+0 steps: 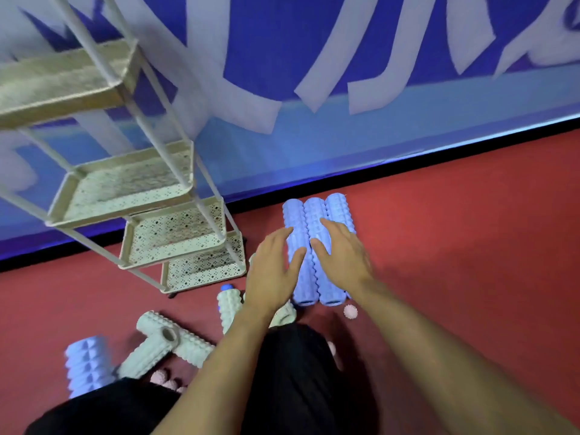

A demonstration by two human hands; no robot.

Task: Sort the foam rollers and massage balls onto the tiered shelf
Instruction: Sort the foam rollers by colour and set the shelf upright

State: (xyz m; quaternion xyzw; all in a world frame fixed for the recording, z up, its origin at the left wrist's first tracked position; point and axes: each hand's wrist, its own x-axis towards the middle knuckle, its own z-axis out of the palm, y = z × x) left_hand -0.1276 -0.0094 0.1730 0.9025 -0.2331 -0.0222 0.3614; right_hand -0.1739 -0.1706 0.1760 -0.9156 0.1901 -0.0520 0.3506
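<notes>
floor: red floor (455, 233) fills the frame from 3 to 9 o'clock | wall: blue wall (251, 42) with pale brush-stroke shapes spans 10 to 2 o'clock | baseboard: black strip (470, 145) between wall and floor, rising toward 3 o'clock | clothing: black trousers (292, 387) at 6 o'clock

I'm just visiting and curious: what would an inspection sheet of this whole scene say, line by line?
Surface: red floor.
Job's things: three blue rollers side by side; a fourth blue roller lower left; pale rollers scattered; pink spiky balls on the floor; tiered shelf, trays bare.
Clutter: nothing seen.
Grippers: left hand and right hand, fingers straight, over the three blue rollers.
Cables: nothing seen.
Surroundings: blue and white wall; person's dark trousers.
</notes>
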